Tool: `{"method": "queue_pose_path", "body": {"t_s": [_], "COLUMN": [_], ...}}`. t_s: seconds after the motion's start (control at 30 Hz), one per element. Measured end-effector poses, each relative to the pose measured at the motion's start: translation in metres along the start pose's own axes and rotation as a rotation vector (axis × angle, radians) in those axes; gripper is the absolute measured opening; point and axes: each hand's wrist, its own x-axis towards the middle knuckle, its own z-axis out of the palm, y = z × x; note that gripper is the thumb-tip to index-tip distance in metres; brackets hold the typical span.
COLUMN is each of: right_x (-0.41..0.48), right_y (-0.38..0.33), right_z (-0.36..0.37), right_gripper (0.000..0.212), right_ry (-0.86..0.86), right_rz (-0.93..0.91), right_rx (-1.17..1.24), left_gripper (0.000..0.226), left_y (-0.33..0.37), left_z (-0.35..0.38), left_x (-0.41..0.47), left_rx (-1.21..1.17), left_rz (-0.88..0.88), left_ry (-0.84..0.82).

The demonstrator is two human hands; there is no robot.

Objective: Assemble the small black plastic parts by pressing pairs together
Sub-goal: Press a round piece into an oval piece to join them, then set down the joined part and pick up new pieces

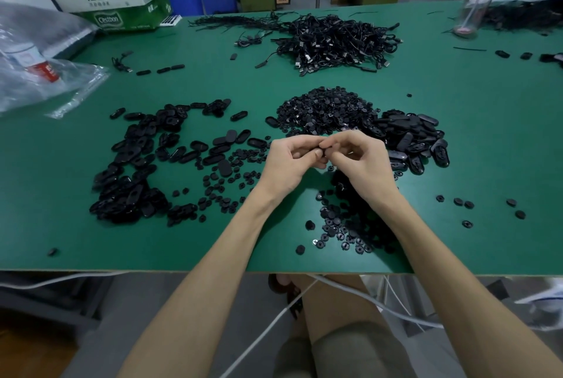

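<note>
My left hand (289, 161) and my right hand (362, 158) meet fingertip to fingertip above the green table (475, 121). Between their curled fingers they pinch a small black plastic part (323, 152), mostly hidden by the fingers. A heap of small round black parts (326, 109) lies just beyond the hands. Black oval shells (417, 139) are piled to the right of it. A wide spread of oval parts (137, 164) covers the left side. More round pieces (344, 225) lie scattered under my right wrist.
A tangle of black cables (338, 42) sits at the back centre. Clear plastic bags (36, 72) and a green-and-white carton (122, 2) stand at the back left. A clear bottle (475, 2) stands at the back right. The table's near edge (182, 271) runs across below my forearms.
</note>
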Motion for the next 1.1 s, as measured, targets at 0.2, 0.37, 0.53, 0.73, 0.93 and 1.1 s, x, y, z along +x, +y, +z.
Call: {"method": "queue_pose_path", "body": {"t_s": [0.2, 0.37, 0.53, 0.73, 0.93, 1.1], "right_x": [0.000, 0.000, 0.004, 0.003, 0.002, 0.003], "right_y": [-0.003, -0.004, 0.001, 0.000, -0.002, 0.001], "right_z": [0.003, 0.000, -0.008, -0.006, -0.005, -0.003], "right_gripper": [0.027, 0.030, 0.035, 0.067, 0.041, 0.034], "right_ry": [0.010, 0.132, 0.423, 0.404, 0.343, 0.307], "right_rz": [0.005, 0.052, 0.199, 0.250, 0.253, 0.226], "right_rx": [-0.035, -0.017, -0.022, 0.013, -0.026, -0.071], "left_gripper": [0.022, 0.026, 0.030, 0.053, 0.043, 0.019], "left_y": [0.000, 0.006, 0.014, 0.009, -0.010, -0.020], "left_z": [0.000, 0.008, -0.021, -0.113, -0.186, -0.207], "left_x": [0.000, -0.002, -0.004, 0.012, 0.010, 0.005], "left_rx": [-0.046, 0.268, 0.554, 0.965, 1.317, 1.384], "left_rz": [-0.013, 0.099, 0.136, -0.098, -0.286, -0.347], "left_ry": [0.052, 0.127, 0.191, 0.398, 0.387, 0.334]}}
